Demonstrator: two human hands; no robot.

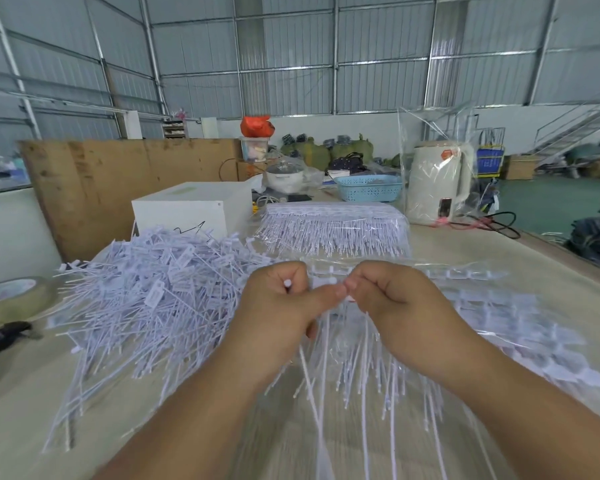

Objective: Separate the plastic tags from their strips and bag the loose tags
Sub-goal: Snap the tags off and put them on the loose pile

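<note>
Both hands meet over the middle of the table (pixel 499 244), fingers curled: the left hand (pixel 278 299) pinches a white tag (pixel 287 284) between thumb and forefinger, and the right hand (pixel 388 292) pinches the strip (pixel 430 273) where the tag joins it. The strip is a clear-white plastic runner with flat rectangular heads in a row and thin stiff tails hanging toward the person, slightly blurred. More strips (pixel 520 327) lie fanned flat under and right of the right hand, reaching near the table's right edge. Left of the hands, a loose heap (pixel 153 292) of separated tags lies tangled, spiky, matte white, its tails spilling toward the near edge. Behind the hands sits a neat stack (pixel 333 230) of uncut strips, fringe facing forward, beside a smooth white box (pixel 191 209). A tape roll (pixel 11 299) rests at the left edge. Bare pale tabletop shows at near left and far right.
</note>
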